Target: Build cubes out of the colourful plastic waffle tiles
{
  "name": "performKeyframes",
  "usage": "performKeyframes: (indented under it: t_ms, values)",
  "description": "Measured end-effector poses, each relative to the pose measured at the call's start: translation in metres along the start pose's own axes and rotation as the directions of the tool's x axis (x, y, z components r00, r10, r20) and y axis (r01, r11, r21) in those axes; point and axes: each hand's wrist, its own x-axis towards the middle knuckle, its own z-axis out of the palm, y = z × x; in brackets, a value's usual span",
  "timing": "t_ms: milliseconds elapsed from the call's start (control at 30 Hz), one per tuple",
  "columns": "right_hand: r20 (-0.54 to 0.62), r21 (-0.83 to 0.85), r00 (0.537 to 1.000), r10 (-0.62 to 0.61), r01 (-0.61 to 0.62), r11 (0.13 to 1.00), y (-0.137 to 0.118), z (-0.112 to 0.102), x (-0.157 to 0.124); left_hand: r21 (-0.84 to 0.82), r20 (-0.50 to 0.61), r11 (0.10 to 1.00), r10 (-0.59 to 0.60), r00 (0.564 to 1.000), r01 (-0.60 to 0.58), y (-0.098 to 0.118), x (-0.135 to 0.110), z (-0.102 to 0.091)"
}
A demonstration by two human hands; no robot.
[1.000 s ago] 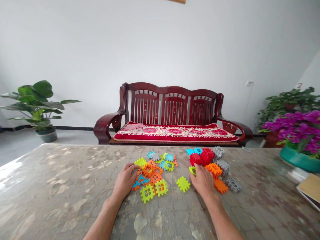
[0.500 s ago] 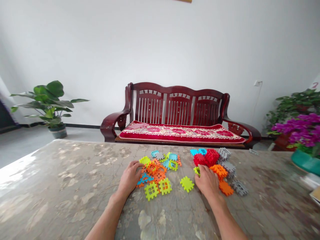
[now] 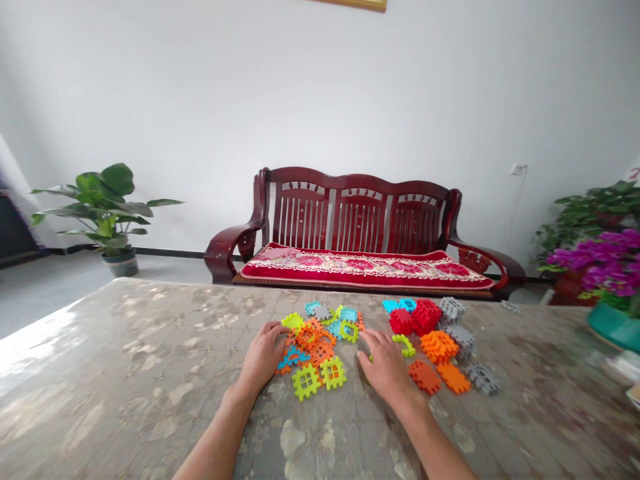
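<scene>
My left hand point(image 3: 263, 353) rests at the left edge of a mixed heap of toothed plastic building tiles, fingers slightly bent and apart, touching the heap's side. Orange tiles point(image 3: 310, 337), a blue tile point(image 3: 294, 358) and a lime tile point(image 3: 293, 323) lie nearest to it. Two lime window tiles point(image 3: 306, 381) sit at the heap's front. My right hand point(image 3: 385, 363) is low over the table between the heap and the sorted tiles, fingers stretched out. A sliver of lime shows by its thumb; most of that tile is hidden beneath the hand.
Sorted by colour at the right are red tiles point(image 3: 423, 316), orange tiles point(image 3: 439, 347), grey tiles point(image 3: 459, 339) and blue tiles point(image 3: 399, 305). A lime frame tile point(image 3: 404, 345) and a red-orange tile point(image 3: 424, 377) lie nearby. Beyond the table point(image 3: 150, 373) stands a wooden bench point(image 3: 357, 220).
My right hand has moved left from the sorted tiles onto the lone lime tile, uncovering the lime frame tile and a red-orange tile. My left hand has stayed by the heap.
</scene>
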Motion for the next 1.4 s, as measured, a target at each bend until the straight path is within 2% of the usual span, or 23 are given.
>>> performKeyframes:
  t_ms: [267,467,733,900,1133,1267,1400]
  values:
    - [0.065,0.014,0.989,-0.136,0.136,0.991,-0.019,0.004,0.005,-0.019,-0.022,1.000,0.012,1.000,-0.012,-0.001,0.001,0.001]
    - [0.078,-0.020,0.991,-0.112,0.114,0.993,-0.023,0.007,0.008,-0.005,-0.017,1.000,0.011,1.000,-0.011,-0.002,0.001,0.002]
    - [-0.028,-0.023,0.997,-0.068,0.067,0.997,-0.015,0.012,0.006,-0.011,-0.020,1.000,0.027,0.999,-0.027,-0.006,0.001,0.004]
    - [-0.135,0.072,0.991,-0.006,0.016,0.997,-0.002,0.004,0.011,-0.013,-0.015,1.000,0.017,1.000,-0.018,-0.005,0.001,0.004]
    - [-0.017,0.139,0.992,-0.126,0.128,0.982,0.009,0.006,0.017,-0.007,-0.002,1.000,0.006,1.000,-0.006,-0.002,0.000,0.002]
    - [-0.102,0.042,0.994,-0.035,0.039,0.998,0.005,0.004,0.016,0.007,-0.002,1.000,0.010,1.000,-0.010,0.000,0.000,0.000]
    - [-0.037,-0.108,0.994,0.099,-0.102,0.989,-0.005,-0.007,0.013,0.017,0.005,1.000,0.015,1.000,-0.015,-0.001,0.000,0.001]
